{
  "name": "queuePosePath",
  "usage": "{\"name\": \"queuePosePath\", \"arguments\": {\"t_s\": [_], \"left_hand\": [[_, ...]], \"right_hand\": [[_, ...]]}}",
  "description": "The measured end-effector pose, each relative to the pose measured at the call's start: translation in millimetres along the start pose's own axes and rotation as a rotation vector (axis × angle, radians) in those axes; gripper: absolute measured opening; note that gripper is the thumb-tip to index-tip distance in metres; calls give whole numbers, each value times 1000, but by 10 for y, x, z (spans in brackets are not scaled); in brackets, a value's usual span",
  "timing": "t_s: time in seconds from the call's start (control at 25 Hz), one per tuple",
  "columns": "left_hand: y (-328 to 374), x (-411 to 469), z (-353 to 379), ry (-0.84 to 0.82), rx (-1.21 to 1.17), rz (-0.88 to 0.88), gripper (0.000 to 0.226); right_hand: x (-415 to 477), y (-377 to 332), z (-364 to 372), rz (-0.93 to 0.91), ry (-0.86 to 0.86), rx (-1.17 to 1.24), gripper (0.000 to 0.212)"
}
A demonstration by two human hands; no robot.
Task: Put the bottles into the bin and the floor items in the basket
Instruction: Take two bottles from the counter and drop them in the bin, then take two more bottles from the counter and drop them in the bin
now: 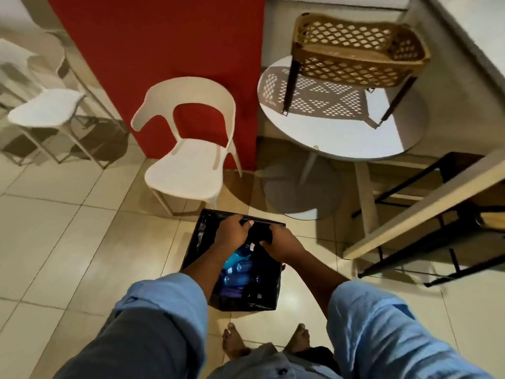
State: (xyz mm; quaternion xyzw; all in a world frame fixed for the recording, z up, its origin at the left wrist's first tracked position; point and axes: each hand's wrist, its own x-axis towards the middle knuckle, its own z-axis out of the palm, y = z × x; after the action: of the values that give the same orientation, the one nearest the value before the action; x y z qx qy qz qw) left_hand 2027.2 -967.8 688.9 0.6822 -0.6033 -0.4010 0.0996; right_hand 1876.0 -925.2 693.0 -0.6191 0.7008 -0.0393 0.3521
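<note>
A black bin [203, 236] lined with a dark bag stands on the tiled floor in front of my bare feet. Several blue plastic bottles [239, 266] lie inside it. My left hand [232, 232] and my right hand [281, 243] are both over the bin's far side, fingers closed on a dark piece of the liner or a dark item between them; which one I cannot tell. A brown lattice basket [355, 47] on dark legs stands on the round white table [404, 138] at the upper right.
A white plastic chair [188, 165] stands just beyond the bin against a red wall panel [153, 36]. White stools [46, 108] are at the far left. A wooden shelf unit with black metal frame [426, 214] leans in at the right.
</note>
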Motion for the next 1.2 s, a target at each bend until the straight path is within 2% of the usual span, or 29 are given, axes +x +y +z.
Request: {"name": "queuePosePath", "arguments": {"t_s": [0.12,0.24,0.52,0.72,0.92,1.08,1.2], "left_hand": [[376,-35,238,-40,56,72,55],[832,-124,595,-75,118,156,53],[1937,-508,1806,-137,203,308,50],[2816,-866,2782,-178,342,504,49],[3586,-1208,3777,-267,426,684,49],[4066,-1457,4452,-400,423,795,42],[4539,-1708,5014,-551,388,909,47]], "right_hand": [[-161,351,-227,63,89,5,45],[-358,804,-452,146,173,8,56],[-942,2109,-1094,250,384,44,71],[-1442,3208,-1625,326,441,11,75],[-1994,4326,-1955,515,473,86,81],[-2390,5022,-2084,669,547,193,75],[-2707,5595,-2245,811,634,283,70]]}}
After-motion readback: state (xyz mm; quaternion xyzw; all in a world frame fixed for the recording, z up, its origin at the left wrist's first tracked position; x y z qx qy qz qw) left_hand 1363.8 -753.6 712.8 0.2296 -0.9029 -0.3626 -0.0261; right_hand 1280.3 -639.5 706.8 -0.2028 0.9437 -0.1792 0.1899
